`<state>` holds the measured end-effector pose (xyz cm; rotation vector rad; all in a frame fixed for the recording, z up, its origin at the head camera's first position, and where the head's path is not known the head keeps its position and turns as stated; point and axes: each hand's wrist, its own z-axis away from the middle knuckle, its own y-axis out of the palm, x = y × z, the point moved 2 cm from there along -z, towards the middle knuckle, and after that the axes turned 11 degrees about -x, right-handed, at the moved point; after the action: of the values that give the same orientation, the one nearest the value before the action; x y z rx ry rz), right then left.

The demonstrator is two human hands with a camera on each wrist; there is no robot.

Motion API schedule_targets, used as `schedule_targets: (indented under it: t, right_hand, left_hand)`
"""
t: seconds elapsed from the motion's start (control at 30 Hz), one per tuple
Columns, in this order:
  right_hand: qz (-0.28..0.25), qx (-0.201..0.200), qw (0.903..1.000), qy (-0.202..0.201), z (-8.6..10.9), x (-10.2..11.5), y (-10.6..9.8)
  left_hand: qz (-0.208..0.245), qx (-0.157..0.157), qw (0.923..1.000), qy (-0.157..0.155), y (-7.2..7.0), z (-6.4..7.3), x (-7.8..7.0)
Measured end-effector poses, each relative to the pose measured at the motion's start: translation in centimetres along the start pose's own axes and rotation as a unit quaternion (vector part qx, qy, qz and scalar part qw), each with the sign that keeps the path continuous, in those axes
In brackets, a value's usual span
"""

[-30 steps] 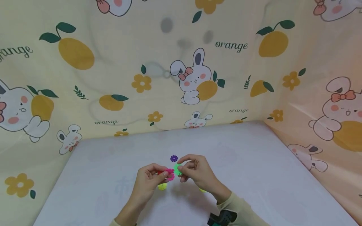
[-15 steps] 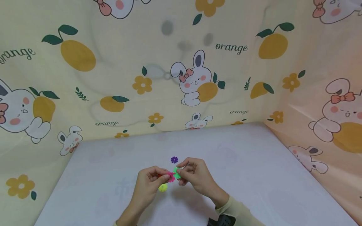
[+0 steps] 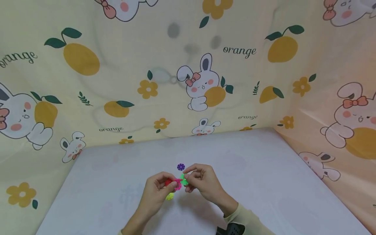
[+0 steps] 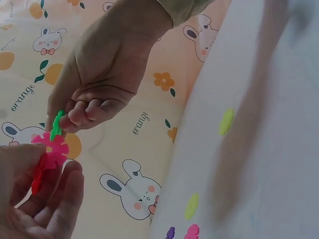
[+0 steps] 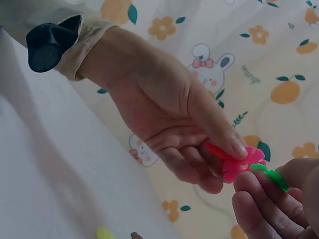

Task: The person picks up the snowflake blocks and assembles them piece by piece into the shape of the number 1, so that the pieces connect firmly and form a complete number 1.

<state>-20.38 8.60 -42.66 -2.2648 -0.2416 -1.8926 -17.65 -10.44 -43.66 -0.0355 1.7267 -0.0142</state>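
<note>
My left hand pinches a pink flower-shaped plastic disc joined to a red disc between thumb and fingers. Thumb and index finger of my right hand pinch a green notched disc. In the left wrist view, the green disc stands edge-on, its lower end at the pink disc's notched rim. From the right wrist view, the green disc overlaps the pink disc crosswise. Both hands are raised over the white table.
On the white table lie a purple disc, a yellow disc, a second yellow disc and another pink disc. Printed cloth walls the table's back and sides.
The green disc has come down and left against the pink disc. My left hand has turned slightly, showing more of the red disc. One yellow disc is now hidden behind my right arm.
</note>
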Motion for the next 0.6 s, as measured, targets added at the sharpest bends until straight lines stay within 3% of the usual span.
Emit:
schedule_targets:
  t: [0.23,0.6]
  right_hand:
    - [-0.02,0.007,0.9996,0.018,0.09,-0.17,0.07]
    - [-0.032,0.021,0.999,0.023,0.03,-0.36,0.23]
  left_hand:
    - [-0.008,0.012,0.9997,-0.022,0.3,0.14,-0.06]
    - [-0.016,0.022,0.9995,-0.015,0.5,0.14,0.09]
